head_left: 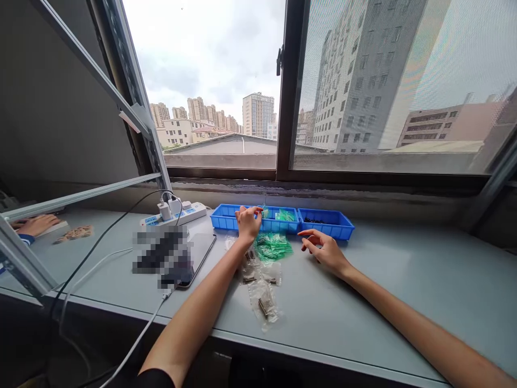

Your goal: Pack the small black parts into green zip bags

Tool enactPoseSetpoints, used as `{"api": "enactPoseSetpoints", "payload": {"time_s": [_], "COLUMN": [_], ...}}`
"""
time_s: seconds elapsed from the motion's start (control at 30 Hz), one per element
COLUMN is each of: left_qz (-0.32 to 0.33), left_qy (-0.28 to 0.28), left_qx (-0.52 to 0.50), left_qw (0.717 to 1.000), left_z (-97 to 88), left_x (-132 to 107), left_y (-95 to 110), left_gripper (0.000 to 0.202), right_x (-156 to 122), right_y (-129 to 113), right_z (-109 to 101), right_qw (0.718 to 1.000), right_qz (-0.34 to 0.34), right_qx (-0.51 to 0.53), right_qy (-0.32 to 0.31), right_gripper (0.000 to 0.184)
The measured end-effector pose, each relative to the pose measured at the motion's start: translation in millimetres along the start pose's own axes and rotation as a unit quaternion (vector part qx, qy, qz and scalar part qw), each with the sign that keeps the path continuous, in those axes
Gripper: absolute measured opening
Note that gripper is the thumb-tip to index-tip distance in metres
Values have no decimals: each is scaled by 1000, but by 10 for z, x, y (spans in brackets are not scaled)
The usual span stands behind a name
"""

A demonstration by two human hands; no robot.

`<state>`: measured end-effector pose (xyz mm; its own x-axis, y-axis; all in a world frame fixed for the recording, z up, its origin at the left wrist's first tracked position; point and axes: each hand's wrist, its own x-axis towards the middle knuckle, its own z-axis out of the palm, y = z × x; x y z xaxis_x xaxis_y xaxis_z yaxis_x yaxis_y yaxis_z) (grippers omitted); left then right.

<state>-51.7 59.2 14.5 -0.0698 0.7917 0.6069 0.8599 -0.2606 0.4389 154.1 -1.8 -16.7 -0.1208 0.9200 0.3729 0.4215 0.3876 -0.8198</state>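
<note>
Over blue tray (226, 218), small green packet (264, 212) pinched in left hand (247, 222) grip.

Left of the blue trays (331, 230), a mosaic patch (161, 254) is masking whatever is lying on the tablet (200, 249). Over the trays' near rim, the left hand (247, 222) is pinching an item (263, 210) too small to identify. Dark pieces (313, 220) inside the trays are showing only as specks. Far left of the trays, a metal frame (26, 257) is cutting off another person's hand (35, 223).
</note>
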Motion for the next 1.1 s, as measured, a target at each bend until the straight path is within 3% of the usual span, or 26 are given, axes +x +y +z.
{"api": "enactPoseSetpoints", "payload": {"time_s": [0.13, 0.27, 0.4, 0.63, 0.77, 0.93, 1.03, 1.1], "left_qz": [3, 57, 101, 159, 166, 193, 254, 317], "left_qy": [-26, -38, -60, -163, -160, -125, -89, -107], "left_qx": [23, 73, 124, 162, 172, 193, 181, 166], "left_qw": [999, 995, 985, 960, 958, 954, 946, 928], "left_z": [2, -10, -39, -89, -75, -95, -138, -154], "left_x": [25, 3, -27, -35, -60, -116, -168, -220], "left_y": [10, 47, 95, 53, 15, 62, 203, 332], "left_gripper": [20, 33, 31, 36, 33, 29, 27, 25], "right_x": [-7, -1, 19, -50, -97, -91, -78, -72], "right_y": [-6, -7, 11, -51, -86, -36, 23, 71], "right_z": [5, 9, 9, 42, 70, 69, 72, 80], "right_qw": [1000, 1000, 1000, 983, 959, 951, 956, 957], "right_qz": [1, -2, -18, -65, -147, -205, -203, -196], "right_qx": [-1, -6, -23, -165, -227, -214, -197, -196], "right_qy": [-1, -5, -9, -55, -82, -85, -85, -86], "right_gripper": [36, 36, 32, 23, 22, 25, 32, 37]}}
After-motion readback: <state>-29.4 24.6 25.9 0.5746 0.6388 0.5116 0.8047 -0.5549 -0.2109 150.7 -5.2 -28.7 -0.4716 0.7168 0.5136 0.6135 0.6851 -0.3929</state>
